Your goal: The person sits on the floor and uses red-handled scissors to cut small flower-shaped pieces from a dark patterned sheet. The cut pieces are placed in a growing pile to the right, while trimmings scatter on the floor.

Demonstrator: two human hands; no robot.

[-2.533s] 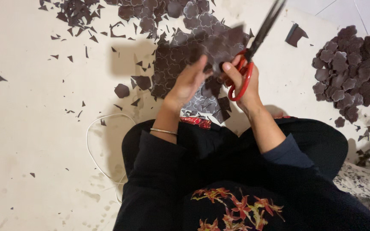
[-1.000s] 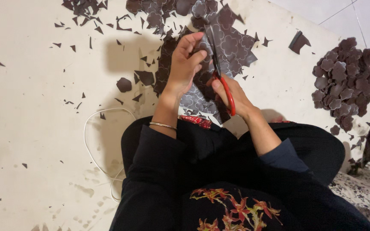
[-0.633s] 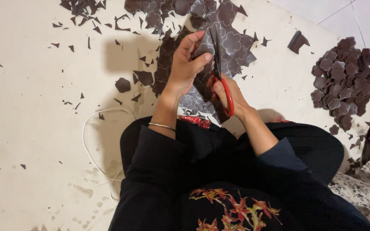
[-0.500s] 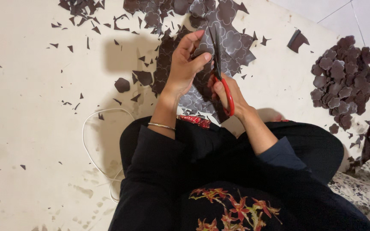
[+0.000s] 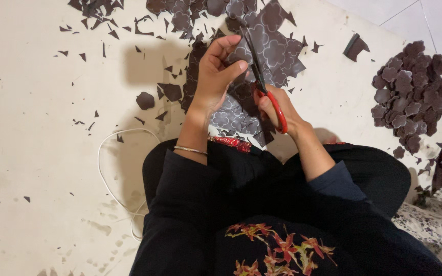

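One pair of red-handled scissors (image 5: pixel 268 97), one large dark patterned sheet (image 5: pixel 262 56) under the blades, one heap of cut flower shapes (image 5: pixel 410 94) by the floor's right edge, one white cord (image 5: pixel 111 168), one thin bangle (image 5: pixel 190 150), countless dark scraps (image 5: pixel 98 30).

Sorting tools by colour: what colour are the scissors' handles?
Red, on the scissors in the right hand; head view.

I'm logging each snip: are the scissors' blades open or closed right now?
Closed, or nearly: the scissors in the right hand show one dark, narrow line against the patterned sheet that the left hand pinches.
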